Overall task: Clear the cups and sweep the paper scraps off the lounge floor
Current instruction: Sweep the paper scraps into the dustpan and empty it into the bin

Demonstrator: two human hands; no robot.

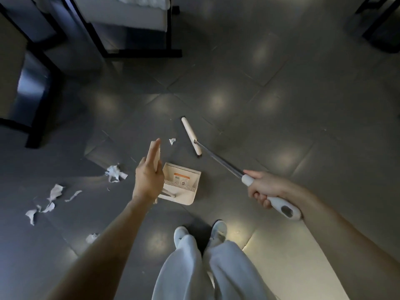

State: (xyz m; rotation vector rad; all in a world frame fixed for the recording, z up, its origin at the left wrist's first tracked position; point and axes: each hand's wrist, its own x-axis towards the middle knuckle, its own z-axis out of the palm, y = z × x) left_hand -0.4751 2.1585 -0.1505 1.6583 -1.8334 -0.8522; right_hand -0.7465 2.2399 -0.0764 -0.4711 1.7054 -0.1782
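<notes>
Dim room, seen looking down. The floor [281,94] is laid with large dark grey tiles, glossy and dotted with soft round reflections of light. At the top, a seat [129,16] with a pale cushion rests in a black frame [142,53]. A second black-framed piece [13,72] stands at the left edge. Dark furniture [381,24] fills the top right corner. A pale bright patch [292,256] lies lower right.

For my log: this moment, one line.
right hand grips white-handled broom; left hand touches cream plastic dustpan; torn white paper scraps unswept
</notes>
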